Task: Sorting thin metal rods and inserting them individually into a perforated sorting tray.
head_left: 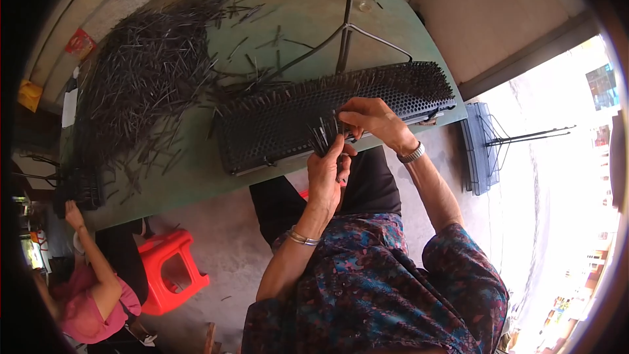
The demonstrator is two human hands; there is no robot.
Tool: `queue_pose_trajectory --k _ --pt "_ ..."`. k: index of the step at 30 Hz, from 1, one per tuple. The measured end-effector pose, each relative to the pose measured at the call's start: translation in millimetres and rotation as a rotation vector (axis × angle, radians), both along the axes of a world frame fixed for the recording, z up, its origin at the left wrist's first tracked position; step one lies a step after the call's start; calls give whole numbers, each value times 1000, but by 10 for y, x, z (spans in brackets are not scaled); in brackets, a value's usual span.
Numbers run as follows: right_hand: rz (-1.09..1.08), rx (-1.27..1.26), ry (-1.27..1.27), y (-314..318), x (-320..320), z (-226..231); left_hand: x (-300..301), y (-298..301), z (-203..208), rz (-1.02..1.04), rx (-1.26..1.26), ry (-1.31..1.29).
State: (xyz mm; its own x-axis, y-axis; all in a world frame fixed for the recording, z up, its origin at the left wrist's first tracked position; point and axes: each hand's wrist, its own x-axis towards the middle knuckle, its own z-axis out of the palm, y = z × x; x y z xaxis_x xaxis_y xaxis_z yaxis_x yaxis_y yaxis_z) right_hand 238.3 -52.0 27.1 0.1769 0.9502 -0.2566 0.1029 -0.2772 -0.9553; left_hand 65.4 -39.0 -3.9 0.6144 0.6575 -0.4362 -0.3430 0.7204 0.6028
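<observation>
A bunch of thin dark strips (321, 135) fans upward from my left hand (324, 176), whose fingers are wrapped round its lower end. Close beside the bunch, my right hand (375, 120) is closed in a pinch at the strips' upper ends; what lies between its fingertips is too small to make out. Both hands are over the near edge of a long black perforated rack (255, 134) on the table. Many upright dark pieces (393, 82) stand in its far rows, while the nearer holes to the left show bare.
A large heap of dark strips (147, 59) covers the left of the green table (177, 190). A metal rod stand (346, 29) rises behind the rack. Another person (98, 295) works at lower left beside a red stool (167, 282). Grey racks (481, 147) stand at right.
</observation>
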Motion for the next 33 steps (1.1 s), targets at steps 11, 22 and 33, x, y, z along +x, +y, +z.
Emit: queue_pose_trajectory --k 11,22,33 --pt "36 -33 110 -2 37 119 -29 36 9 6 -12 46" --pt "-427 366 -620 283 129 11 14 45 -286 -27 -154 -24" --pt "-327 432 -734 333 205 7 -13 23 -135 17 -180 -1"
